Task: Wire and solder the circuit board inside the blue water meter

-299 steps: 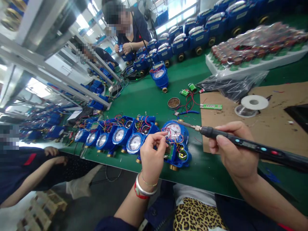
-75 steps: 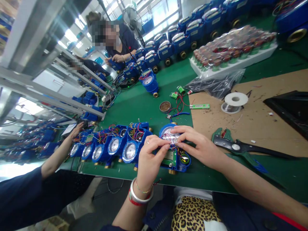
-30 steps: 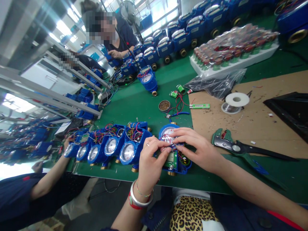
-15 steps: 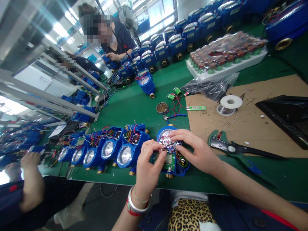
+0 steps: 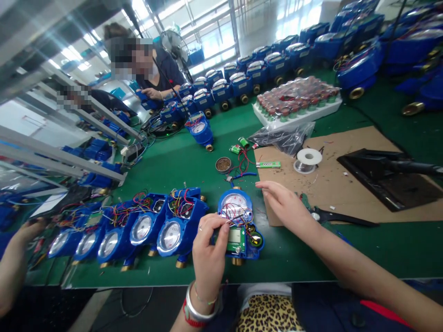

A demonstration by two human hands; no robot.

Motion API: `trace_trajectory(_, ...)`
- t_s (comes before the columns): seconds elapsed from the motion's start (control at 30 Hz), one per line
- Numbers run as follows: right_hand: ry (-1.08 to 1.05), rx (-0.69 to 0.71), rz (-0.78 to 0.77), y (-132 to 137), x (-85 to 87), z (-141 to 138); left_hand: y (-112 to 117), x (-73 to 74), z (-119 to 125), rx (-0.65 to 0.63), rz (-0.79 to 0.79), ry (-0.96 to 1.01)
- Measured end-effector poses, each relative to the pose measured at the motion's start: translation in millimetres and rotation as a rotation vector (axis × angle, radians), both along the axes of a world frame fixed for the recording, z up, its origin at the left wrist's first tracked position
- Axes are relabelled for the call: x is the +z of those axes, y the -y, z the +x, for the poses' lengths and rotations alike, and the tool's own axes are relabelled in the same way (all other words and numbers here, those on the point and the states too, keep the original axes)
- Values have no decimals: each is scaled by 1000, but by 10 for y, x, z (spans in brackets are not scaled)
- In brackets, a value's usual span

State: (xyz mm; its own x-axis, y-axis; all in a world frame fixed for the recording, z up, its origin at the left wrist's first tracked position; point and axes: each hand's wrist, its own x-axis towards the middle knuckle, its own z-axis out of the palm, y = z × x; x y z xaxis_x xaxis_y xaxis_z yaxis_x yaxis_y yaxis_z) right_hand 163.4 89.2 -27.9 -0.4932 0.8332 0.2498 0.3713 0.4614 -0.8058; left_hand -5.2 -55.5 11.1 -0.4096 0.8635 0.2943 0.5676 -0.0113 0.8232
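In front of me a blue water meter (image 5: 220, 208) lies on the green table, its round dial (image 5: 235, 203) up and its housing uncovered. Inside show a green circuit board with a small display (image 5: 236, 238) and loose thin wires (image 5: 242, 213). My left hand (image 5: 210, 244) is at the meter's left side, thumb and forefinger pinched on a thin wire (image 5: 231, 221) over the board. My right hand (image 5: 285, 205) hovers right of the meter above the cardboard's edge, fingers stretched out, with nothing seen in it. Its palm side is partly hidden.
Several open meters (image 5: 171, 237) stand in a row at left. Ahead lie a small round tin (image 5: 223, 165), a green lighter (image 5: 269, 164) and green batteries (image 5: 236, 149). On the cardboard (image 5: 363, 138) are a wire spool (image 5: 308, 157) and cutters (image 5: 346, 216). Co-workers sit beyond.
My right hand has left the wires and moved right, away from the meter. My left hand still pinches at the board. The view has shifted somewhat.
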Motion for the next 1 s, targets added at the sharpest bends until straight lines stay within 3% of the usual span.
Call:
trace_trajectory(0.2, 615, 19, 235, -607, -72, 20, 4, -27, -11, 24, -3, 62)
trace_trajectory(0.33, 740, -43, 229, -912, -130, -91, -1, -24, 11, 23, -3, 90)
trace_trajectory(0.47, 783, -95, 217, -948, -177, -137, -13, 7, 24, 26, -4, 96)
trace_trajectory(0.57, 767, -90, 168, -899, -133, -97, -16, 24, 20, 17, -17, 90)
trace_trajectory(0.7, 684, -48, 82, -733, 66, 50, -13, 22, 9, 7, -16, 99)
trace_trajectory(0.83, 312, 82, -197, -310, 212, 204, -5, 13, 13, 14, -22, 109)
trace_trajectory(1.0, -36, 82, -412, 303, 116, 159, -6, 6, 27, 33, -23, 119)
